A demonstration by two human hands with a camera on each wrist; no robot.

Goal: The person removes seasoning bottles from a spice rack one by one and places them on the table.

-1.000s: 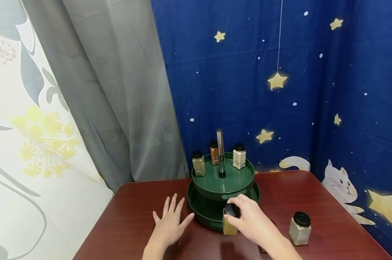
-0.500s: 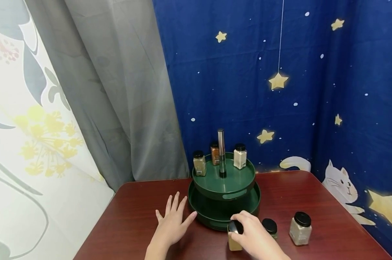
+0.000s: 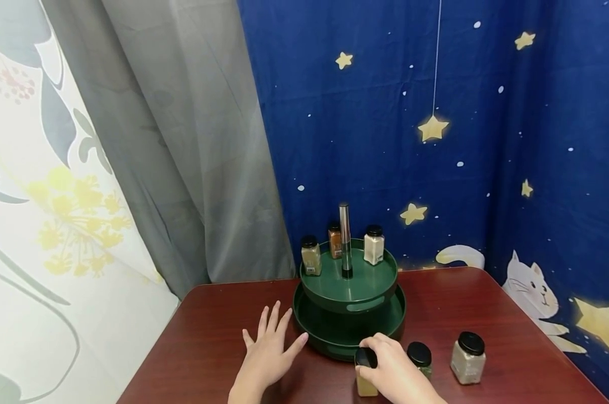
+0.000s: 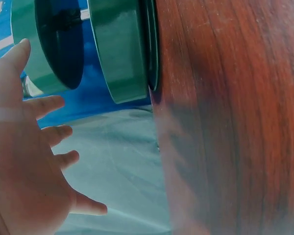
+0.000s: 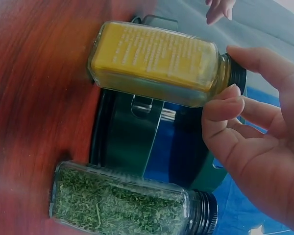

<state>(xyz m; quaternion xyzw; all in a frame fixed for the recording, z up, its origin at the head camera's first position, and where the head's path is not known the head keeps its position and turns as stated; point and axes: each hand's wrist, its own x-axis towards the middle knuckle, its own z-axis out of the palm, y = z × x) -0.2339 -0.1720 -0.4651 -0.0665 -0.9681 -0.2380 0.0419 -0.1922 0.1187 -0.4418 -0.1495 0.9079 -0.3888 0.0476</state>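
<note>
My right hand (image 3: 396,367) grips a spice jar of yellow powder (image 5: 154,61) by its black lid, thumb and fingers around the lid's edge. In the head view this jar stands upright in front of a green two-tier turntable (image 3: 330,349), at or very near the tabletop. Beside it, to the right, is a jar of green dried herbs (image 5: 120,198). My left hand (image 3: 268,359) is spread with straight fingers, left of the turntable and holding nothing; in the left wrist view, the palm (image 4: 24,166) appears apart from the tiers.
On the upper tier stand a tan spice jar (image 3: 312,258), an orange-red one (image 3: 335,242) and a white one (image 3: 373,247) around a metal post (image 3: 345,238). A pale-grey spice jar (image 3: 468,360) stands on the red-brown table (image 3: 224,314) at right. Curtains hang behind.
My right hand has brought the yellow jar back from the turntable's front rim, toward me and slightly right. The herb jar now shows beside it. My left hand stays spread, nearly in place.
</note>
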